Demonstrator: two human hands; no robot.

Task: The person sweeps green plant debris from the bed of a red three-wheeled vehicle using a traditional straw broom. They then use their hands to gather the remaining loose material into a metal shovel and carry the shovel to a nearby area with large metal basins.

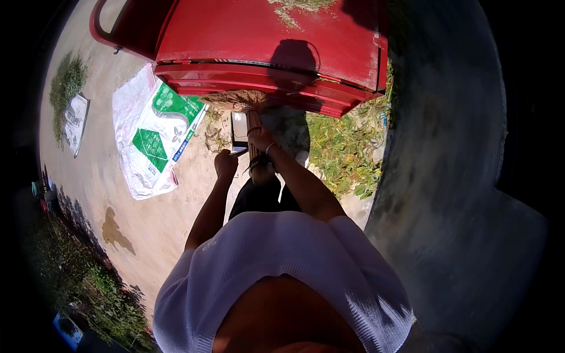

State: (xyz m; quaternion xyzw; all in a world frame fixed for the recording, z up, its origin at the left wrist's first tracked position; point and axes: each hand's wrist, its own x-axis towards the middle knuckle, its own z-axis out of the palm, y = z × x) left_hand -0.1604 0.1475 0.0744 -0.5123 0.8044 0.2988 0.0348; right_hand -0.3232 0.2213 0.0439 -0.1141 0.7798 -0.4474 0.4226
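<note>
A: What is the person holding?

B: A straw broom with a bundled tan handle [253, 126]. Its long axis runs nearly straight away from the body, up the picture. The bristle head fans out at the far end and points at the lower edge of the red metal cart bed [265, 41], where it looks to touch the ribbed rail; the handle end points back toward the person.

A: And the hands?

B: The right hand [261, 139], with a thin bangle at the wrist, is wrapped around the handle partway along, fingers curled closed on it. The left hand [225, 162] is balled into a fist just left of the handle's lower part. Whether it grips the broom or the small dark flat thing beside it, I cannot tell.

A: Any containers?

B: The cart bed itself, seen from behind. On its red surface lies a patch of pale dry plant scraps [294, 7]. Its inside is not visible.

A: What lies around it?

B: A white woven plastic sack with green print [154, 132] lies flat on the dirt [106, 176] to the left, with another, smaller sack [75, 120] farther left by a weed clump. Green leafy plants [341, 150] are heaped on the ground to the right of the broom, under the cart's corner, beside a grey concrete wall [447, 147].
</note>
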